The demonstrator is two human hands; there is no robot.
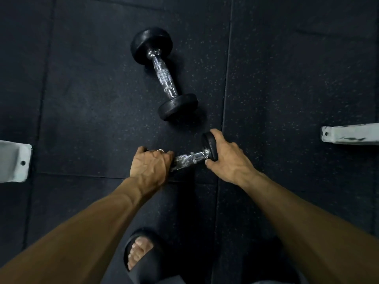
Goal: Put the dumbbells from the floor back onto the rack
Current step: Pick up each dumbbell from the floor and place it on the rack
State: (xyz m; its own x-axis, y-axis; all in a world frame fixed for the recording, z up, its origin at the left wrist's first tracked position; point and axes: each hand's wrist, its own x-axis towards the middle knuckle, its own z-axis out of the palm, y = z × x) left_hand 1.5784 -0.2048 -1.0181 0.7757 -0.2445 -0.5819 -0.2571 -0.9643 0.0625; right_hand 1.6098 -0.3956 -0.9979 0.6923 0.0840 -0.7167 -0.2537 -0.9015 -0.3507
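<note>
A small dumbbell [189, 158] with a chrome knurled handle and black round heads lies low in the middle, over the dark rubber floor. My left hand [150, 166] grips its left head, which is hidden under the fingers. My right hand [227, 158] curls round its right head from the right side. A larger dumbbell [163, 73] of the same kind lies on the floor beyond it, running from upper left to lower right, untouched. The rack is out of sight.
Two grey metal feet with bolt holes rest on the floor, one at the left edge [14, 160] and one at the right edge [348, 133]. My foot in a black slide sandal [141, 256] stands at the bottom centre. Dark speckled floor mats [92, 99] surround everything.
</note>
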